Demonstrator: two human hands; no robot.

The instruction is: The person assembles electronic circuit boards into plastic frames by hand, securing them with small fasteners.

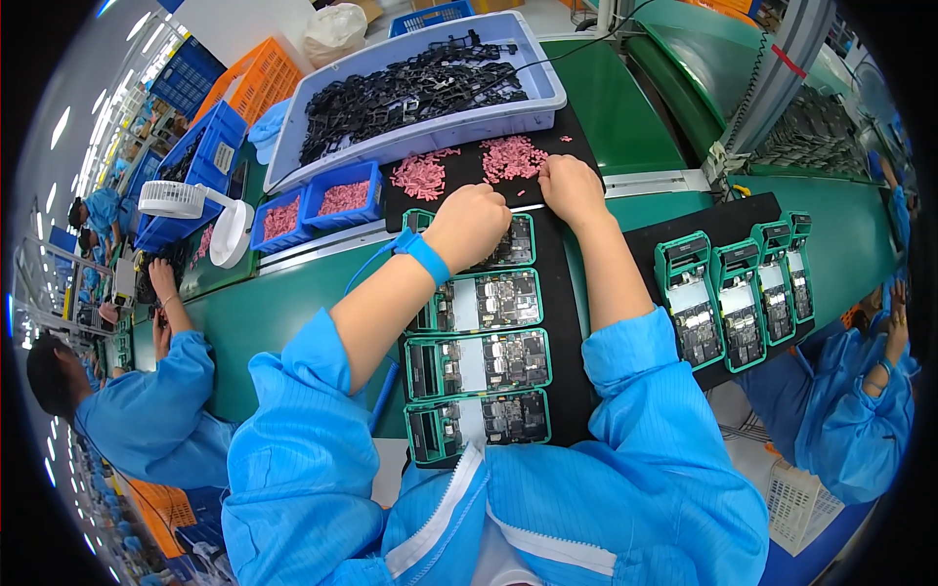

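My left hand (469,227), with a blue strap on its wrist, is curled over the farthest of several green-framed device housings (514,252) holding circuit boards. Its fingertips point down at that housing, and what they pinch is hidden. To the right and slightly farther off, my right hand (574,188) is closed, with thumb and index finger together at the edge of a pile of small pink pieces (512,158). Whether a piece is between them cannot be made out. A second pink pile (423,174) lies beyond my left hand. The other housings (518,361) lie in a column toward my body.
A large pale tub (430,142) of black parts stands at the back. Left of the piles are small blue bins (352,216) of pink pieces and a white fan (232,234). More upright housings (699,332) stand at right. Co-workers (147,410) sit on both sides.
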